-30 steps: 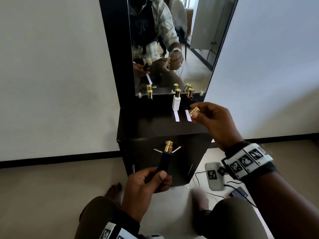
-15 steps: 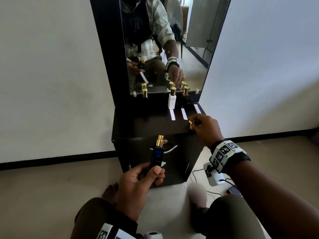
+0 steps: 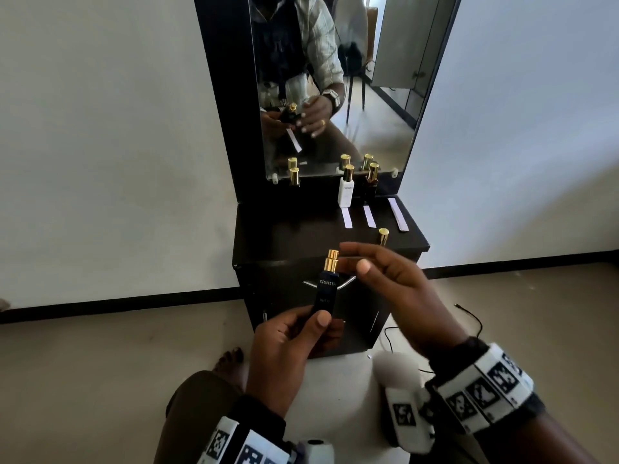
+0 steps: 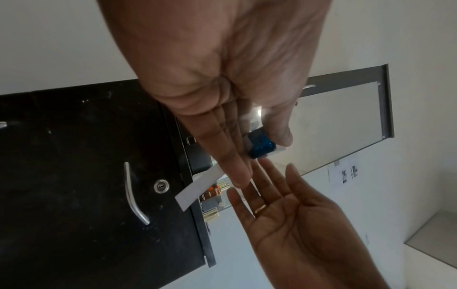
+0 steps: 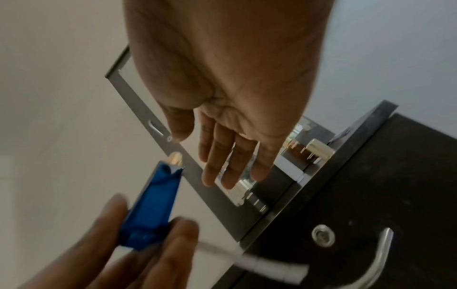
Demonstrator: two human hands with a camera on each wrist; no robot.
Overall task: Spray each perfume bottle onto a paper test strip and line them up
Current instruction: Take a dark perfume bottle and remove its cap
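Note:
My left hand (image 3: 301, 333) grips a dark blue perfume bottle (image 3: 326, 291) upright by its lower half, its gold nozzle (image 3: 332, 259) bare. Under the bottle the same hand pinches a white paper strip (image 4: 197, 185). My right hand (image 3: 371, 266) hovers open just right of the nozzle, fingers straight, holding nothing. The gold cap (image 3: 383, 236) stands on the black cabinet top (image 3: 294, 239). A white bottle (image 3: 346, 192), a brown bottle (image 3: 371, 182) and a dark bottle (image 3: 294, 177) stand capped by the mirror. Three strips (image 3: 369, 216) lie side by side in front of them.
A tall mirror (image 3: 375, 128) rises behind the cabinet and reflects my hands. The cabinet door carries a metal handle (image 4: 134, 193) and a lock (image 4: 161, 185). A thin cable (image 3: 469, 316) lies on the floor at the right, and my knees are below the hands.
My right hand has set the gold cap down on the cabinet top, let go, and come back open beside the nozzle. My left hand kept the blue bottle, lifting it slightly.

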